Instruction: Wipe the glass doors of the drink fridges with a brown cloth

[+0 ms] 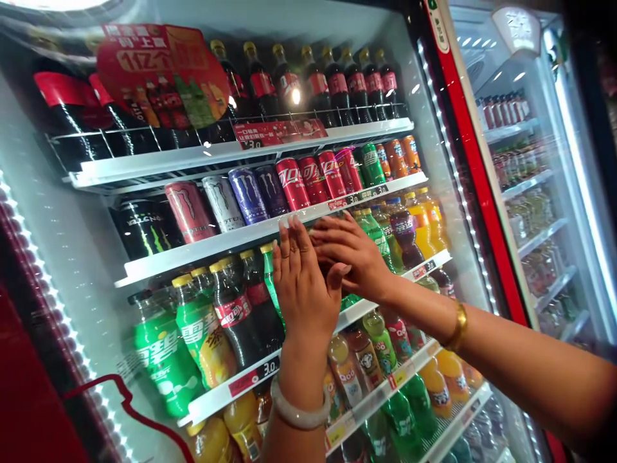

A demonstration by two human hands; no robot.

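Note:
My left hand [307, 283] is raised in front of the drinks fridge, back toward me, fingers straight and pointing up; a pale bangle [299, 406] circles its wrist. Just to its right, my right hand [359, 257] reaches in from the side with its fingers stretched out leftward. A gold bracelet [460, 326] sits on that wrist. The right fingertips pass close to or behind the left hand; whether they touch is unclear. Neither hand shows anything held. Contact with the fridge's glass cannot be made out. Cola cans [292, 183] stand on the shelf above them.
Shelves hold cola bottles [263, 87], Monster cans [190, 211], green Sprite bottles [166, 357] and orange drinks [419, 218]. A round red sticker [164, 77] appears on the glass. A red frame [477, 154] separates a second lit fridge [535, 193] at right.

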